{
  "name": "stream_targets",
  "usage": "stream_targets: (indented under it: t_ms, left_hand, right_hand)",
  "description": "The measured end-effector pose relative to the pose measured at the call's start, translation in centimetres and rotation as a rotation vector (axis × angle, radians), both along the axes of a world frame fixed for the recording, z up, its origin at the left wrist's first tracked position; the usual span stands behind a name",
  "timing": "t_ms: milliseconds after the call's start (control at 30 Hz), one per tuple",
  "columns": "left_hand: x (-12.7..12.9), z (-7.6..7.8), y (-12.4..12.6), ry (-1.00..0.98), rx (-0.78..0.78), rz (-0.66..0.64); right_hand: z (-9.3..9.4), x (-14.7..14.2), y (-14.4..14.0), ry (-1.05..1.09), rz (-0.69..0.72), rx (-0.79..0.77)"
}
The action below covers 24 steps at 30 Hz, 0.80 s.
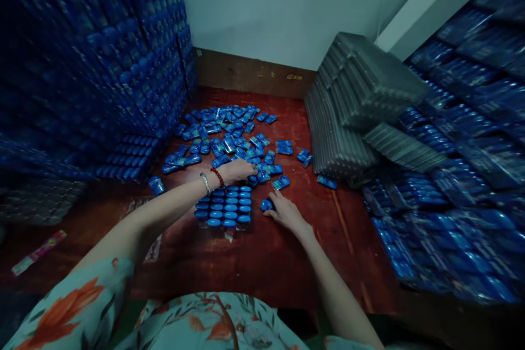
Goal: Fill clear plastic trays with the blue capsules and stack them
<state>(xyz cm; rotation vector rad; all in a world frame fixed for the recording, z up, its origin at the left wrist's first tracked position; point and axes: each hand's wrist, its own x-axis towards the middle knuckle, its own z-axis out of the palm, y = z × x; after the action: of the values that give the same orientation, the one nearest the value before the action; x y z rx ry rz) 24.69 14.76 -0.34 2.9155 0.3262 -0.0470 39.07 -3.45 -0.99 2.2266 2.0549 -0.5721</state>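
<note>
I'm filling the tray (225,209) from the loose pile of blue cases (229,134) just beyond it, left hand (238,170) curling over cases at the pile's edge, right hand (285,210) pinching one case (266,205) beside the tray, needing an empty slot next.

Loose packets (229,136): bright blue with lighter cyan label patches, heaped toward the counter's far edge. Tray (225,206): clear, filled with rows of glossy blue pieces. Counter (254,257): dark red-brown wood grain. Stacks at left edge (82,65) and right edge (459,175): same deep blue, repeating rows. Empty tray stack (353,104): translucent grey, ribbed. Left wrist: silver bracelet (205,183) and dark red bead bracelet (217,176). Sleeve (74,311): pale mint with orange-red floral print. Wall (283,5): pale grey-green over a brown skirting band. Wrapper strip near left corner (39,252): pink-red with yellow.
</note>
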Motion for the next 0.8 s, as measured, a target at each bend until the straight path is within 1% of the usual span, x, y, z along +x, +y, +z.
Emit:
stream_targets:
  t_ms: [67, 100, 167, 233, 300, 367, 433, 500, 567, 633, 700, 800]
  left_hand:
    - [-1.1, 0.8, 0.4, -0.004, 0.003, 0.022]
    - [-1.9, 1.3, 0.5, -0.042, -0.003, 0.062]
    - [-4.3, 2.5, 0.0, -0.214, -0.057, 0.207]
    - [-7.7, 3.5, -1.3, -0.471, -0.156, 0.414]
    - [-11.9, 4.1, -3.6, -0.676, -0.221, 0.619]
    - [-16.3, 4.0, -6.6, -0.801, -0.233, 0.816]
    - [-20.1, 3.2, -10.0, -0.8, -0.27, 0.961]
    - [-22.7, 1.8, -13.4, -0.799, -0.293, 1.049]
    - [-23.7, 0.3, -16.3, -0.8, -0.3, 1.103]
    - [-23.3, -0.8, -18.3, -0.809, -0.297, 1.104]
    - [-22.1, -1.5, -19.2, -0.818, -0.291, 1.019]
    - [-20.4, -2.1, -18.7, -0.77, -0.255, 0.797]
  right_hand:
    - [0.0, -0.1, 0.1, 0.047, -0.02, 0.0]
    - [0.0, 0.0, 0.3, 0.087, -0.036, 0.016]
    - [-0.2, 0.1, 0.8, 0.218, -0.095, 0.093]
    - [-0.8, 0.3, 1.0, 0.423, -0.202, 0.207]
    - [-1.6, 0.3, 0.6, 0.679, -0.35, 0.251]
    - [-2.3, 0.1, -0.3, 0.899, -0.486, 0.196]
    - [-2.8, -0.4, -1.6, 1.024, -0.559, 0.133]
    - [-2.9, -1.0, -3.0, 1.078, -0.582, 0.123]
    - [-2.6, -1.6, -4.3, 1.11, -0.592, 0.096]
    - [-2.1, -2.2, -5.4, 1.115, -0.601, 0.028]
    - [-1.7, -2.7, -6.3, 1.125, -0.603, -0.035]
    - [-1.4, -3.5, -7.3, 1.158, -0.559, -0.042]
